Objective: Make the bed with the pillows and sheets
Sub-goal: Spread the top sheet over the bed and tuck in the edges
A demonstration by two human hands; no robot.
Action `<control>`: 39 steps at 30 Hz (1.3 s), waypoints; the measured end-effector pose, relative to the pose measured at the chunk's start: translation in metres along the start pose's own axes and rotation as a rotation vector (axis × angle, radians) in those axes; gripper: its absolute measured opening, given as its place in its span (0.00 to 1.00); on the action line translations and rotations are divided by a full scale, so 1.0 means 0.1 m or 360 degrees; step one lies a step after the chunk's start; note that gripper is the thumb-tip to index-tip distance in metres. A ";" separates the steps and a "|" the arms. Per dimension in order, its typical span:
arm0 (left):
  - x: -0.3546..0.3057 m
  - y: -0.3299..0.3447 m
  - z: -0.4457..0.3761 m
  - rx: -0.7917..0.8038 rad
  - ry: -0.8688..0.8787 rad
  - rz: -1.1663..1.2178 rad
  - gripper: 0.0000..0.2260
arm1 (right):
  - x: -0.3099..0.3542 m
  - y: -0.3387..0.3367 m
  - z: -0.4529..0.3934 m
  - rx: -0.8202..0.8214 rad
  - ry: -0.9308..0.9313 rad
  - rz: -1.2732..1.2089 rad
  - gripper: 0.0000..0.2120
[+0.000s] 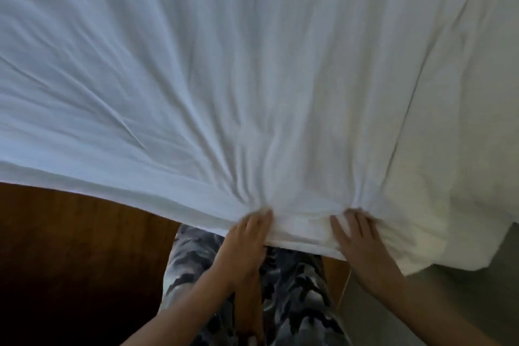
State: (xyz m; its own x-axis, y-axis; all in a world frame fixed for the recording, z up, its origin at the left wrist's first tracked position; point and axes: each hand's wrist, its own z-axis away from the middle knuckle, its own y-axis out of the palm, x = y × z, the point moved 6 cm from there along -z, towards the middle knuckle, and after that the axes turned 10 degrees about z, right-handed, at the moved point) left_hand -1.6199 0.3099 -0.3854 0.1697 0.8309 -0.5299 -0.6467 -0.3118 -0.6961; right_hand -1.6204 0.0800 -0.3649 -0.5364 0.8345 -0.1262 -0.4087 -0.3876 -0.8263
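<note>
A white sheet (pixel 224 78) fills most of the head view, spread over the bed with creases fanning out from its near edge. My left hand (pixel 247 241) grips that near edge, fingers bunching the cloth. My right hand (pixel 356 241) grips the same edge a little to the right, fingers spread over a gathered fold. A thicker off-white layer of bedding (pixel 455 149) lies along the right side and hangs over the bed's corner. No pillow is in view.
Dark brown wooden floor (pixel 70 247) lies at the lower left. My legs in camouflage-patterned trousers (pixel 292 295) stand against the bed's edge. A pale grey-green surface (pixel 460 289) shows at the lower right, beside a strip of light wood (pixel 337 270).
</note>
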 end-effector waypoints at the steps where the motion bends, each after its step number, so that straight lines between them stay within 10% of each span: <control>1: -0.07 0.14 0.08 0.0145 0.0132 0.0038 0.23 | 0.04 0.00 0.02 0.0060 -0.0013 -0.0014 0.35; 5: -0.08 0.26 0.39 0.0410 0.0393 0.0217 0.09 | 0.22 0.03 0.16 0.0287 -0.0308 -0.0014 0.41; 10: 0.71 -0.54 0.32 -0.0481 0.0121 0.0497 0.09 | 0.76 -0.34 -0.20 -0.0166 -0.0716 -0.0192 0.23; 16: 1.89 -2.00 0.13 -0.1426 -0.0105 0.0195 0.13 | 0.93 -1.60 -1.92 -0.0850 -0.0028 -0.0406 0.24; 23: 3.22 -2.99 -0.38 -0.1512 -0.0615 0.0001 0.22 | 0.57 -2.45 -3.77 -0.0849 0.0702 -0.0582 0.31; 33: 4.44 -2.00 0.94 -0.1335 -0.1504 0.0644 0.32 | 3.61 -2.23 -3.40 -0.0588 -0.0712 -0.0206 0.31; 39: 4.45 -2.09 1.21 -0.1831 -0.1807 0.1359 0.46 | 4.06 -2.03 -3.03 -0.0404 -0.1134 -0.0012 0.30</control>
State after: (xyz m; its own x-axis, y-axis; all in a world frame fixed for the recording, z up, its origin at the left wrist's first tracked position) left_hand -1.4987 0.8003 -0.4168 -0.7405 0.0146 -0.6718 0.5813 -0.4876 -0.6514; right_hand -1.5316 0.6156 -0.4147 -0.9170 0.3484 0.1941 -0.2778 -0.2089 -0.9377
